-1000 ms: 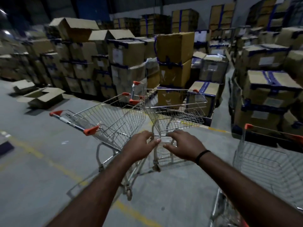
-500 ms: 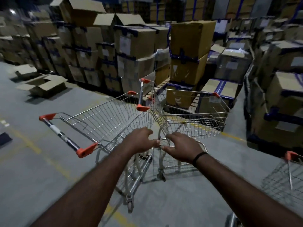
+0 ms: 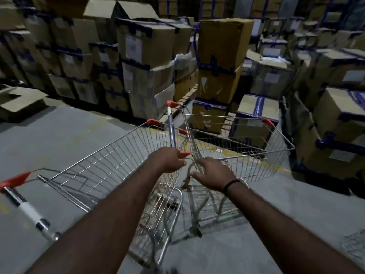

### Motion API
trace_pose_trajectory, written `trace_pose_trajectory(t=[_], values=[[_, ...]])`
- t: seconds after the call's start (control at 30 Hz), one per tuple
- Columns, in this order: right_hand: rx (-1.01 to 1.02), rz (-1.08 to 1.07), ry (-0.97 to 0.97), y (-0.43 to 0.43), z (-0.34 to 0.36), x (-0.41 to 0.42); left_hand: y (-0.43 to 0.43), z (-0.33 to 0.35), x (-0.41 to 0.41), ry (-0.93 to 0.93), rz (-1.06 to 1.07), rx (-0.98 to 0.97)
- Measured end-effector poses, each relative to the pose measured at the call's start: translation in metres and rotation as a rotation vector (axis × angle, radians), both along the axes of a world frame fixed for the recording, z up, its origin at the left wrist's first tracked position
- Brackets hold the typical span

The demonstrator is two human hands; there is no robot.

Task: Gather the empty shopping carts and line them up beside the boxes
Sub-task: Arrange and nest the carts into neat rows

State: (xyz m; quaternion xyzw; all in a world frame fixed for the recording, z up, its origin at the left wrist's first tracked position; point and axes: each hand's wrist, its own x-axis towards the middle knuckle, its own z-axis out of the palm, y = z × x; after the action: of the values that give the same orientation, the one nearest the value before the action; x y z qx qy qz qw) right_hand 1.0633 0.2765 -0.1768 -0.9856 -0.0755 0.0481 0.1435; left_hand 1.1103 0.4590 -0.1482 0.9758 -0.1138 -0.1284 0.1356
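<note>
Where boxes (image 3: 146, 46) stand stacked, left hand (image 3: 169, 160) grips left cart (image 3: 110, 161) — right hand (image 3: 214, 176) grips right cart (image 3: 252, 157).

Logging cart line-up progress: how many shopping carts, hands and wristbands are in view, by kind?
Shopping carts: 2, left cart, right cart
Hands: 2, left hand, right hand
Wristbands: 1, black wristband
Total: 5
Not counted: blurred mesh at lower right edge.

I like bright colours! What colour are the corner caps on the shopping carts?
Orange-red. The corner caps show best in the head view.
</note>
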Motion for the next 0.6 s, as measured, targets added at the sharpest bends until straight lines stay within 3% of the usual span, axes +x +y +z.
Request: trace_pose_trajectory(t=[0.13, 0.37, 0.6], values=[[0.018, 0.098, -0.024, 0.032, -0.010, 0.046, 0.033, -0.004, 0.028, -0.023, 0.068, 0.001], [-0.334, 0.317, -0.007, 0.072, -0.035, 0.119, 0.097, -0.014, 0.049, -0.007, 0.219, 0.046], [-0.222, 0.245, 0.040, 0.065, -0.063, 0.152, 0.103, -0.032, 0.053, 0.066, 0.277, 0.039]])
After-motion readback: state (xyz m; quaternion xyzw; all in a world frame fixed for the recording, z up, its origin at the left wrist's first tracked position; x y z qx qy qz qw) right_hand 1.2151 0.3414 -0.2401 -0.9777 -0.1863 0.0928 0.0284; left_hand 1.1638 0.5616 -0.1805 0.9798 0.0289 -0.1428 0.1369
